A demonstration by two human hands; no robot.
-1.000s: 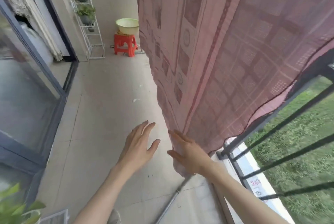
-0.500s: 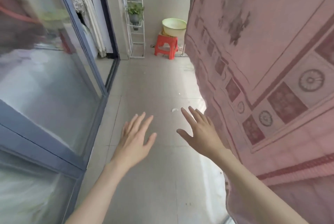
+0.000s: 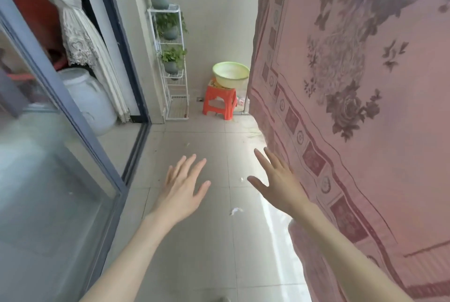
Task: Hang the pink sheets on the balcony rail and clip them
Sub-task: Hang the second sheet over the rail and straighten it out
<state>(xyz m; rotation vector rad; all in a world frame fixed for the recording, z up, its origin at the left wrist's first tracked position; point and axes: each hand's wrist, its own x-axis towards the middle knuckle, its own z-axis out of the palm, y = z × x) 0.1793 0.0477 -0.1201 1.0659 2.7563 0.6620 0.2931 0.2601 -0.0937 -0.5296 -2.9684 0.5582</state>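
Note:
A large pink sheet (image 3: 365, 107) with a dark floral print and patterned border hangs along the whole right side, down to the floor. The rail behind it is hidden, and no clips show. My right hand (image 3: 277, 180) is stretched forward with straight fingers just left of the sheet's lower edge; whether it touches the cloth is unclear. My left hand (image 3: 182, 185) is held out over the tiled floor with its fingers spread, holding nothing.
A glass sliding door with a dark frame (image 3: 80, 131) runs along the left. At the far end stand a white plant rack (image 3: 173, 63) and an orange stool (image 3: 220, 102) carrying a pale green basin (image 3: 230, 75). Small scraps (image 3: 235, 210) lie on the tiles.
My view has swung from the sheet's lower corner and rail to look down the balcony. My right hand has left the sheet's edge, and both hands now reach forward, open.

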